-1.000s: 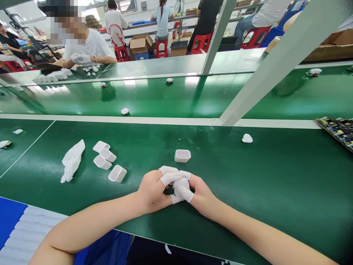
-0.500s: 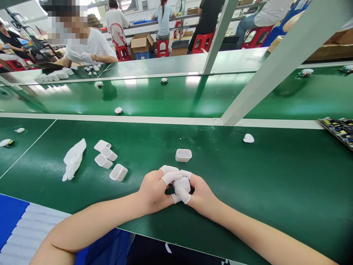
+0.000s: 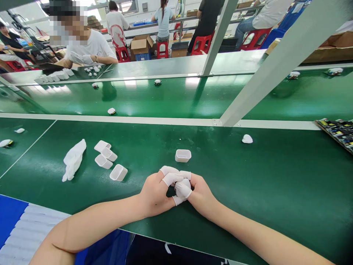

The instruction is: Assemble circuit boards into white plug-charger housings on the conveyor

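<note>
White piece (image 3: pixel 187 182) clasped in grip of left hand (image 3: pixel 156 191) and right hand (image 3: pixel 202 192) (mostly covered, underside unseen).

Smooth white cups (image 3: pixel 183 158), probably plastic

worktop (image 3: pixel 275 191): dark green, thin white line (image 3: pixel 28 149) at left | conveyor belt (image 3: pixel 171 98), far: brighter green | held rounded piece (image 3: pixel 188 182): white | finger cots (image 3: pixel 168 170): white | open casings (image 3: pixel 183 156): white | circuit boards (image 3: pixel 338 133), right: black speckled yellow, blue, white | stools (image 3: pixel 162 50), far: red | cardboard box (image 3: pixel 139 45), far: brown
</note>
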{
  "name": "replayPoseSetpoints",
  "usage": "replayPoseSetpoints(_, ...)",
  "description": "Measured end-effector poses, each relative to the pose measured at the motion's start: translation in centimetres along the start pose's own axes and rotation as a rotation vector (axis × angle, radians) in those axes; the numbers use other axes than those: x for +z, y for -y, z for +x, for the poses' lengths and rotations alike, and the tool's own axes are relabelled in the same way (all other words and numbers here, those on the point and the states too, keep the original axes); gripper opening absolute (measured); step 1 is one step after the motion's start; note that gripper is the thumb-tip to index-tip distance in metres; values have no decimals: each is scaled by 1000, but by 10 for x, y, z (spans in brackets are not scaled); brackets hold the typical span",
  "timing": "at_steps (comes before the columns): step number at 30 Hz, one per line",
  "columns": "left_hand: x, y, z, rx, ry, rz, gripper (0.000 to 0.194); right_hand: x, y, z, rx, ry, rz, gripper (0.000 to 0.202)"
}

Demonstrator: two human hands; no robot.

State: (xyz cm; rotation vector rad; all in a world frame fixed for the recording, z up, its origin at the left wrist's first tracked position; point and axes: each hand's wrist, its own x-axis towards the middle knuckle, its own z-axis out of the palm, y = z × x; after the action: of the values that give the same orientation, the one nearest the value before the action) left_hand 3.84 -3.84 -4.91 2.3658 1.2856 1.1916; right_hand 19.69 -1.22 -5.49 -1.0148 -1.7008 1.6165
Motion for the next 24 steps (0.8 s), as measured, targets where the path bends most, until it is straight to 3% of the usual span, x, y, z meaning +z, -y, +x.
replayPoseSetpoints(8, 0, 4, -1, -8, 14, -12, 31, -3, 0, 1, 21, 28, -70, 16)
replayPoseSetpoints(14, 1, 5, 0, -12, 16, -67, 34, -5, 1, 0, -21, 44, 9, 15)
replayPoseSetpoints(20, -2, 14, 3, -114, 18, -217, 42, -11, -2, -4, -155, 144, 136, 48)
replayPoseSetpoints(24, -1, 23, 7, -35, -44, -227, 57, -14, -1, -10, -246, 37, 30, 51)
